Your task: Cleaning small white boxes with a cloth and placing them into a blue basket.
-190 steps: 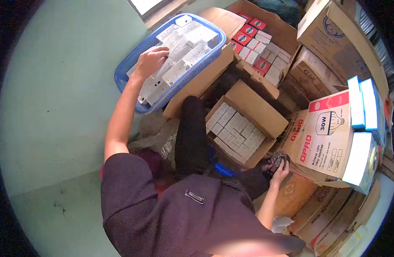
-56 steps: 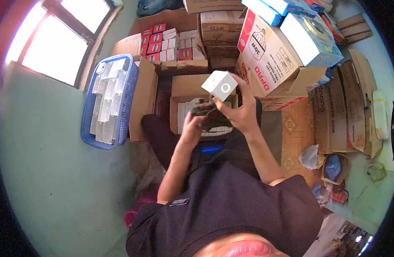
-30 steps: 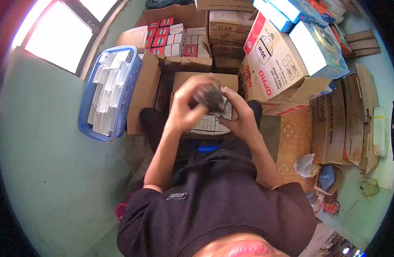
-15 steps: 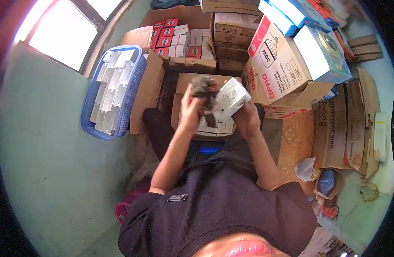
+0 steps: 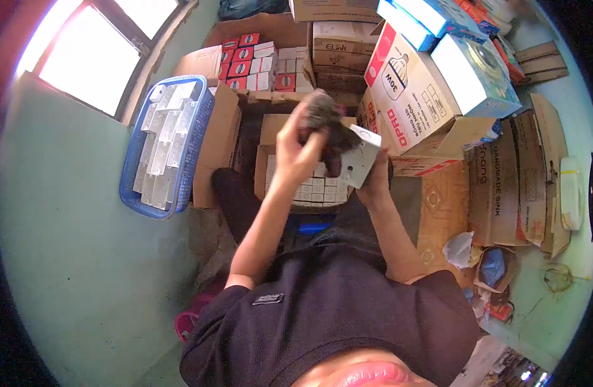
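Note:
My left hand point(image 5: 300, 151) is closed round a dark, crumpled cloth point(image 5: 325, 126), raised against the upper left of a white plastic junction box point(image 5: 359, 161). My right hand point(image 5: 374, 180) grips that box from its right side, its fingers partly hidden behind it. Beneath both hands stands an open cardboard box point(image 5: 277, 129) packed with small white square pieces point(image 5: 312, 192). To my left, a blue plastic basket point(image 5: 131, 187) holds several white rectangular boxes point(image 5: 161, 148) of similar plastic.
A carton of red-and-white packs point(image 5: 242, 68) stands at the back beside stacked cartons point(image 5: 338, 51). On my right are a tilted carton point(image 5: 412, 97) topped with blue-and-white boxes point(image 5: 470, 77), flattened cardboard point(image 5: 503, 187) and plastic scraps point(image 5: 461, 251). A window point(image 5: 90, 64) is at upper left.
Since half a second ago, the cloth has risen and moved right across the white box, which has turned and shifted slightly right. Earlier, my left hand was on the basket's boxes.

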Motion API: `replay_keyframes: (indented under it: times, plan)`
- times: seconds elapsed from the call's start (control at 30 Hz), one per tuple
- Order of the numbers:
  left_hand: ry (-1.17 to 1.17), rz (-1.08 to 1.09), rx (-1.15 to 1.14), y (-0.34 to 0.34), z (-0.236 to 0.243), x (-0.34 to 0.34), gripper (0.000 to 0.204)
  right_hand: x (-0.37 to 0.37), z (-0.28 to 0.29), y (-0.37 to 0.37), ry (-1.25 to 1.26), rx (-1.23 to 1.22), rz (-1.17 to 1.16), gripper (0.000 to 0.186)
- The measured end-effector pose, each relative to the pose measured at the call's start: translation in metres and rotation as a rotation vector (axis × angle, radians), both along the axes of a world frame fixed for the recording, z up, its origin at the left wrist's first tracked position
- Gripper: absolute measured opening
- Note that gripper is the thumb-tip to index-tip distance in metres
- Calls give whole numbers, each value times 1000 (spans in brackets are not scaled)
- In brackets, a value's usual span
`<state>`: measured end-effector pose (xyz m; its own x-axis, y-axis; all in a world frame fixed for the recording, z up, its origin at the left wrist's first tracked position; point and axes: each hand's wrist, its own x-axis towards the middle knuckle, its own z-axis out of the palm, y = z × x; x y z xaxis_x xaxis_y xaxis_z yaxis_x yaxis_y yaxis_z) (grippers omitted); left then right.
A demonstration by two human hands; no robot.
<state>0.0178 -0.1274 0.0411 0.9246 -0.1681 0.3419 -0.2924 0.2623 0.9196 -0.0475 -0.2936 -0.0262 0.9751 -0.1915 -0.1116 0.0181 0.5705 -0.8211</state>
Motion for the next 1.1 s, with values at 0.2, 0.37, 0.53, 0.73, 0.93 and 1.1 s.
replay_keyframes:
  times: [0.2, 0.37, 0.53, 0.73, 0.93, 1.1]
  plan:
    - [-175, -113, 446, -4, -16, -35, 54, 2, 37, -6, 91, 116, -75, 95]
    - [-19, -132, 244, 29, -17, -12, 49, 1, 13, -17, 106, 172, 19, 93]
    - [-227, 10, 258, -17, -21, -20, 54, 7, 25, 12, 71, 355, 17, 89]
    - [-214, -358, 531, 20, -23, -42, 56, 17, 6, -24, 24, 356, -111, 86]
    - [66, 33, 181, 22, -9, -21, 43, 13, 3, -30, -97, 317, 68, 71]
    - [-313, 83, 432, -26, -26, -18, 54, 27, -5, 13, 57, 166, -136, 62]
